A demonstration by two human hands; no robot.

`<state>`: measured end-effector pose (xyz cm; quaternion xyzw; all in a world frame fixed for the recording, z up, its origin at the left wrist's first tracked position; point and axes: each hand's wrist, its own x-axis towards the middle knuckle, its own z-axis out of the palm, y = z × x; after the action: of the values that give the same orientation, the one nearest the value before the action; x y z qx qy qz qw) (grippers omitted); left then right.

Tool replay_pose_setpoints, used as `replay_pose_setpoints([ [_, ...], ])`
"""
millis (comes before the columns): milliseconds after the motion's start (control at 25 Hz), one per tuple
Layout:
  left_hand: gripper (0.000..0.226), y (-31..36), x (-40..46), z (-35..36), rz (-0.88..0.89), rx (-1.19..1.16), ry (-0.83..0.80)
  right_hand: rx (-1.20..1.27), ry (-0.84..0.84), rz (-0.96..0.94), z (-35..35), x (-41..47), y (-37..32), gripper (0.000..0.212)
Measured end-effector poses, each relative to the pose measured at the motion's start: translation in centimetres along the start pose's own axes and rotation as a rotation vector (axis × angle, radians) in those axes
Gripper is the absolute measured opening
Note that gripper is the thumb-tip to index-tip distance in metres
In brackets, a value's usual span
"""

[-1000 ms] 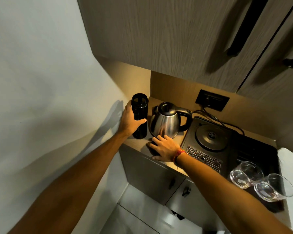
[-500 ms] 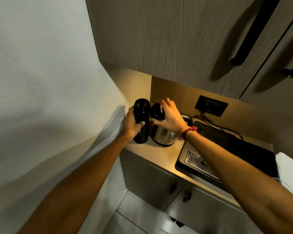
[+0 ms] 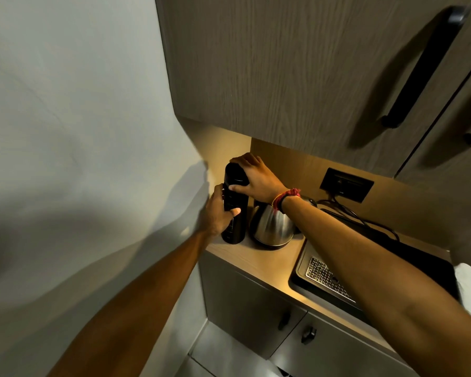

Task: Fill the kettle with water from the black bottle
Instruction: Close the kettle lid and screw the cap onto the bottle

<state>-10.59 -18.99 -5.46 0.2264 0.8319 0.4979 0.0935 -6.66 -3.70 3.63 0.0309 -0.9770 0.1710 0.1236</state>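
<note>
The black bottle (image 3: pixel 235 205) stands upright on the wooden counter (image 3: pixel 261 263), close to the left wall. My left hand (image 3: pixel 218 213) is wrapped around its middle. My right hand (image 3: pixel 256 178) sits over the bottle's top, fingers closed on the black cap. Just to the right of the bottle stands the steel kettle (image 3: pixel 272 227); my right wrist and forearm hide its upper part and handle.
A black tray (image 3: pixel 305 278) with a perforated metal grate (image 3: pixel 326 278) lies right of the kettle. A wall socket (image 3: pixel 346 185) with cables is behind it. Upper cabinets with a long black handle (image 3: pixel 424 69) hang overhead. Lower cabinet doors with knobs (image 3: pixel 307 334) are below.
My right hand rose from the counter in front of the kettle, carried a black cap over, and now presses it onto the bottle's top. The left hand kept its hold on the bottle.
</note>
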Motion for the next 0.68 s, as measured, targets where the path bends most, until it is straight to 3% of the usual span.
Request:
replay_pose_setpoints([
  [160,0.073,-0.4,0.2,0.1,-0.003,0.011,0.015,-0.120,0.001,0.043,-0.1,0.2,-0.8,0.067],
  [440,0.084,-0.1,0.6,0.5,-0.026,0.058,0.031,-0.304,0.231,0.245,2.5,0.5,-3.1,0.074],
  [680,0.077,-0.3,-0.2,0.4,0.005,-0.002,0.019,-0.095,0.128,0.274,1.7,0.9,-1.6,0.074],
])
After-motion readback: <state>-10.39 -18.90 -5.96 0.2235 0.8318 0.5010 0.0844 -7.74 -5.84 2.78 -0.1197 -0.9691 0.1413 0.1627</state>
